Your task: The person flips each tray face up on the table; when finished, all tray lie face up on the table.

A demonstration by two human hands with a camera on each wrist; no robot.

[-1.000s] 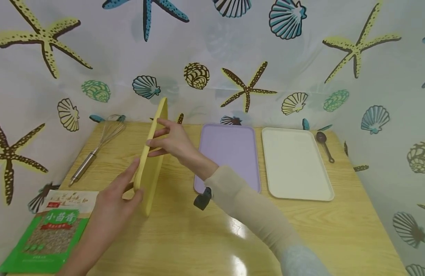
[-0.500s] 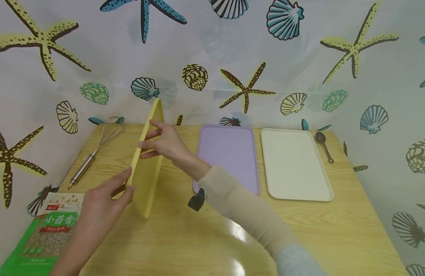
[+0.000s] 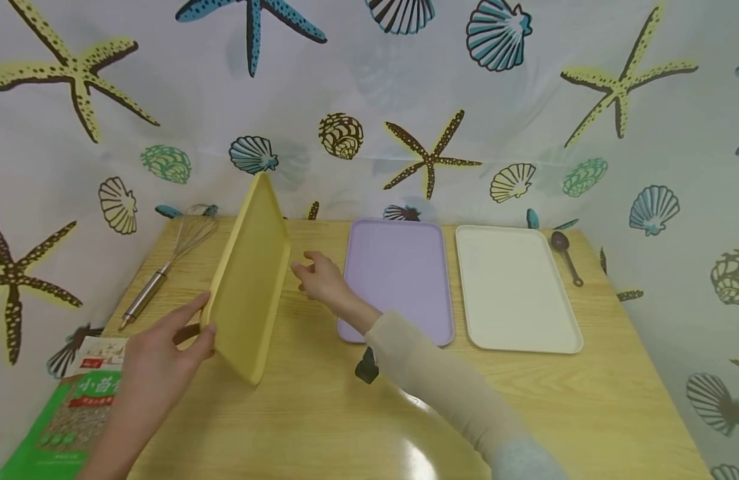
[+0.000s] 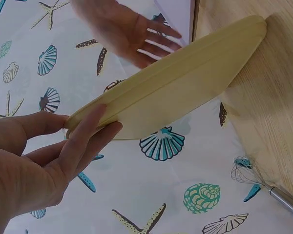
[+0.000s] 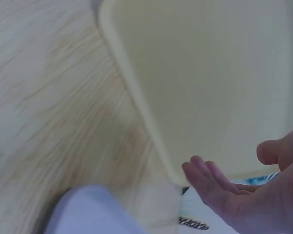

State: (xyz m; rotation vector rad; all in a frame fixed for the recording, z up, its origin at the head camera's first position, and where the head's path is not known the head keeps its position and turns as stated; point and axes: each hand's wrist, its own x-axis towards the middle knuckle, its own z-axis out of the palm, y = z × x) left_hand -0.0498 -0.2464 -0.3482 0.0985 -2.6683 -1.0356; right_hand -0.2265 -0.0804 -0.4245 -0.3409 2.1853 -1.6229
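A yellow tray (image 3: 249, 287) stands steeply tilted above the left part of the table, its hollow face turned to the right. My left hand (image 3: 162, 357) pinches its near left edge between thumb and fingers; the left wrist view shows the fingers (image 4: 83, 141) against the tray's rim. My right hand (image 3: 324, 280) is apart from the tray, just right of it, with fingers loosely bent and nothing in them. In the right wrist view that hand (image 5: 254, 190) appears beside the yellow tray (image 5: 200, 87).
A purple tray (image 3: 399, 280) and a white tray (image 3: 519, 287) lie side by side on the table. A brown spoon (image 3: 566, 257) lies at the far right. On the left are a whisk (image 3: 165, 267) and a green seed packet (image 3: 69, 413). Patterned cloth hangs behind.
My right hand has let go of the yellow tray and drawn back to the right. My left hand has moved left with the tray, whose hollow face now shows more.
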